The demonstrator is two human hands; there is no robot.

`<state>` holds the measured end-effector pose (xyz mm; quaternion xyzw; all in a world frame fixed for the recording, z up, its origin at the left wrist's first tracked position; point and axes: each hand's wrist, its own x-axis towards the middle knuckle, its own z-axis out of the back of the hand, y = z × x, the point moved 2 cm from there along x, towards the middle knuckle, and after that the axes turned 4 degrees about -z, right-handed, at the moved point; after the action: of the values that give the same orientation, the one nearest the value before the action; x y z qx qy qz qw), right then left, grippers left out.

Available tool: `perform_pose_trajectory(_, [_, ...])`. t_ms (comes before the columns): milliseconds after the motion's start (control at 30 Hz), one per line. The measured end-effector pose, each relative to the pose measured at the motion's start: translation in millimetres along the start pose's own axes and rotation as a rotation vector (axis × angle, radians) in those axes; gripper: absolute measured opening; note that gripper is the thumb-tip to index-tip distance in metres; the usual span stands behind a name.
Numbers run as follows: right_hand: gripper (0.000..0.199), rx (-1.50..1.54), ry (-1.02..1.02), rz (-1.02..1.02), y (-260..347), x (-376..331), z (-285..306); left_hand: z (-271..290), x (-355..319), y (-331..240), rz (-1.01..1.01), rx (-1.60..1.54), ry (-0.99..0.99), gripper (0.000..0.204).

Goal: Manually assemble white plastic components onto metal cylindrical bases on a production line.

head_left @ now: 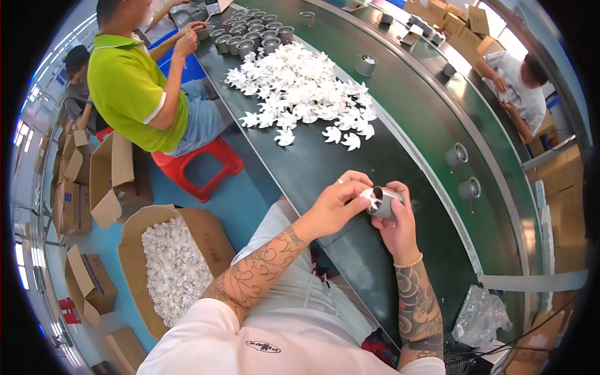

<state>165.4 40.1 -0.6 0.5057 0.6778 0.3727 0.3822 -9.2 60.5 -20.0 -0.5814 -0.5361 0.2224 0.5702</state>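
My right hand (400, 230) grips a grey cylindrical cup (388, 204), tilted so that its mouth faces left. At that mouth, my left hand (337, 205) pinches a white bladed piece (374, 200), which sits partly within the opening; how deep it goes is hidden by the fingers. Both hands are above the dark green bench (350, 250). Farther along the bench lies a heap of similar white bladed pieces (294, 81), a few scattered at its near edge. Several grey cups (256, 31) stand grouped behind the heap.
A green conveyor (425, 106) runs along the right, carrying spaced-out grey cups (470, 188). An open carton (134, 250) of white pieces stands at lower left. A person in a green shirt (134, 87) sits on a red stool (200, 164). A clear plastic bag (480, 317) lies at lower right.
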Motion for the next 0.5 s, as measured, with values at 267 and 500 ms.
perform_pose_trajectory(267, [0.04,0.153,0.078,-0.163,-0.4,6.8,13.5,-17.0,0.4,-4.7,-0.118,0.479,0.081,0.013])
perform_pose_trajectory(500, [0.044,0.03,0.03,-0.131,4.8,8.7,9.1,-21.3,-2.5,-6.7,-0.232,0.601,0.022,0.015])
